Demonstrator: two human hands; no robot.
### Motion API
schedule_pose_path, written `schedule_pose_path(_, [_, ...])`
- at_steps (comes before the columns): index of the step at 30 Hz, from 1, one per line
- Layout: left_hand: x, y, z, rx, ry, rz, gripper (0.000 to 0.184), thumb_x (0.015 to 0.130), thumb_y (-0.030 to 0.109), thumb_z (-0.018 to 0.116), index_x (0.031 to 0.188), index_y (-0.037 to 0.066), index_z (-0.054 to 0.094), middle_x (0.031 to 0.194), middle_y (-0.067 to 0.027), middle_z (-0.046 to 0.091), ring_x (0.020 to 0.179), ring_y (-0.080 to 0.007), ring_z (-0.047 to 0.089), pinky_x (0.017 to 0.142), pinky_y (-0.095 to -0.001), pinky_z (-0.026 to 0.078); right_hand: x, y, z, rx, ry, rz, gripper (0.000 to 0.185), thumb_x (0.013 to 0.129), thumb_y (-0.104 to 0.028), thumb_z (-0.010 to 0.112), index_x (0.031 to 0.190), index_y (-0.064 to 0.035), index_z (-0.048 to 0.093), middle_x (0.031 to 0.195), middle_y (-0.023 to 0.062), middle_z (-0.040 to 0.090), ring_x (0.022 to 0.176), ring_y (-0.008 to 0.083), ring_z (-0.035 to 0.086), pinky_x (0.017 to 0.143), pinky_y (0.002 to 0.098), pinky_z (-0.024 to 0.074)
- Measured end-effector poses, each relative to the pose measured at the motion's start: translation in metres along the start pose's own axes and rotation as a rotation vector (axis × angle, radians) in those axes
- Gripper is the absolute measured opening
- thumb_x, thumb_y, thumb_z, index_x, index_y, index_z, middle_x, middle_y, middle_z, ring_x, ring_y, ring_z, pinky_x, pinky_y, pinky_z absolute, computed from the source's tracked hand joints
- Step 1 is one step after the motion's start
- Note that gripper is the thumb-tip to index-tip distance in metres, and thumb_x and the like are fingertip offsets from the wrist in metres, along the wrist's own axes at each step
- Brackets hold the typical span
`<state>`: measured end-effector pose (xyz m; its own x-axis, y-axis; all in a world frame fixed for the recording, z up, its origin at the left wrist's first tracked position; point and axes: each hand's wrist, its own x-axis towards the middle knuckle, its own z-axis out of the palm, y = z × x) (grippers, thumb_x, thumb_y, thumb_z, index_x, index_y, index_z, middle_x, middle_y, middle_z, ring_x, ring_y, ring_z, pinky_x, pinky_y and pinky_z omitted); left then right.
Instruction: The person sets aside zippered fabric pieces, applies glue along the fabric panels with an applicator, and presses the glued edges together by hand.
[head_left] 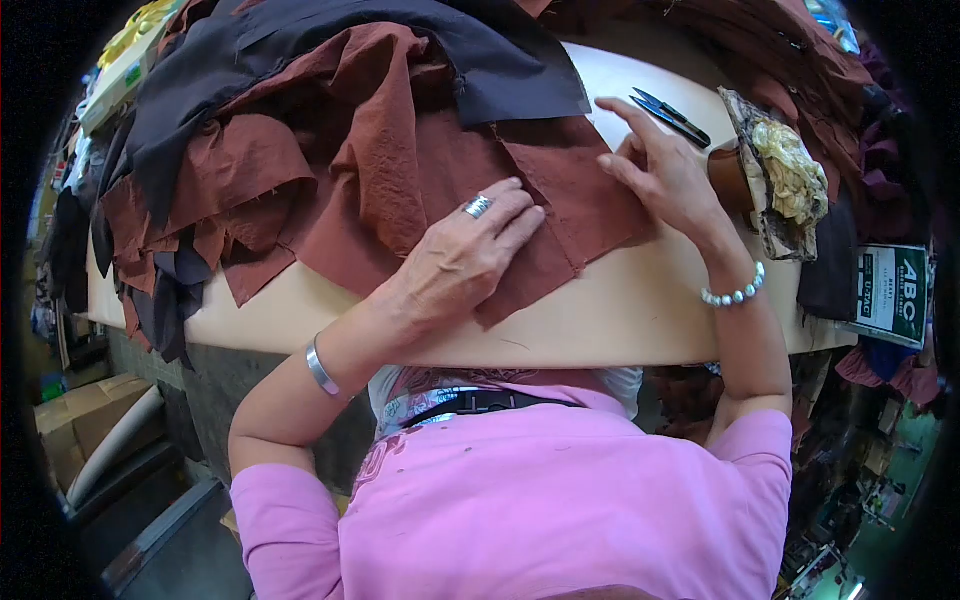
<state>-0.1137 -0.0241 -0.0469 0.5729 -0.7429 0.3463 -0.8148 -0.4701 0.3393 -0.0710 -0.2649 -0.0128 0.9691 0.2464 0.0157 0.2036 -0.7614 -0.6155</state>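
A reddish-brown cloth [590, 200] with a seam running across it lies on the pale table [440, 345]. Resting on that cloth, my left hand [465, 250] has its fingers bent and close together; what is under the fingertips is hidden. My right hand [665, 175] is raised at the cloth's right edge, thumb and fingers apart, with nothing held. Beyond its fingers lie small dark thread snips [672, 115]. A dark cloth [400, 50] overlaps the brown cloth at the top.
More brown cloth [215, 175] is heaped at the left. A pincushion-like bundle of pale crumpled material [790, 165] stands at the right. Beyond it is a green and white box marked ABC [893, 295]. A cardboard box [90, 425] sits low at the left.
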Motion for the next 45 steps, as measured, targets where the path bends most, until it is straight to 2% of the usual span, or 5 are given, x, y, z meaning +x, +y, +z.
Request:
schedule_pose_path(4, [-0.002, -0.001, 0.002, 0.063, 0.001, -0.015, 0.045, 0.075, -0.002, 0.046, 0.12, -0.006, 0.049, 0.122, -0.0193, 0.045, 0.117, -0.0336, 0.047, 0.099, -0.0376, 0.042, 0.011, 0.003, 0.03, 0.062, 0.178, -0.249, 0.055, 0.081, -0.006, 0.06, 0.131, -0.0175, 0.041, 0.067, 0.0145, 0.058, 0.06, 0.0282, 0.058, 0.06, 0.0388, 0.0452])
schedule_pose_path(8, [0.001, 0.001, 0.0, 0.169, -0.001, 0.019, 0.045, 0.076, 0.003, 0.046, 0.119, -0.01, 0.048, 0.12, -0.0191, 0.046, 0.117, -0.0323, 0.047, 0.099, -0.035, 0.041, 0.005, 0.005, 0.033, 0.129, 0.17, -0.102, 0.057, 0.08, 0.0, 0.058, 0.131, -0.0188, 0.041, 0.078, 0.0163, 0.062, 0.065, 0.0313, 0.06, 0.062, 0.0402, 0.0462])
schedule_pose_path(20, [0.006, 0.007, -0.009, 0.22, -0.152, 0.143, 0.047, 0.079, 0.006, 0.046, 0.126, 0.011, 0.05, 0.126, -0.0173, 0.044, 0.118, -0.0318, 0.044, 0.101, -0.0447, 0.037, 0.005, 0.009, 0.037, 0.046, 0.255, -0.235, 0.056, 0.078, 0.003, 0.057, 0.128, -0.0193, 0.045, 0.084, 0.0162, 0.064, 0.069, 0.0342, 0.06, 0.066, 0.0429, 0.0473])
schedule_pose_path(26, [0.003, -0.006, 0.004, 0.071, 0.022, -0.125, 0.046, 0.077, 0.005, 0.046, 0.123, 0.004, 0.051, 0.123, -0.0159, 0.047, 0.115, -0.0313, 0.048, 0.098, -0.0404, 0.041, 0.005, 0.01, 0.039, 0.028, 0.295, -0.278, 0.054, 0.078, 0.001, 0.058, 0.127, -0.0189, 0.047, 0.081, 0.0162, 0.063, 0.068, 0.0338, 0.06, 0.066, 0.0425, 0.0477])
schedule_pose_path(45, [0.007, 0.007, -0.013, 0.313, -0.087, 0.105, 0.045, 0.077, 0.003, 0.046, 0.122, 0.006, 0.052, 0.122, -0.0202, 0.047, 0.116, -0.0349, 0.047, 0.096, -0.0377, 0.043, 0.007, 0.014, 0.044, 0.023, 0.308, -0.286, 0.048, 0.08, -0.002, 0.057, 0.124, -0.0187, 0.05, 0.079, 0.0138, 0.063, 0.071, 0.0309, 0.061, 0.07, 0.0412, 0.0467])
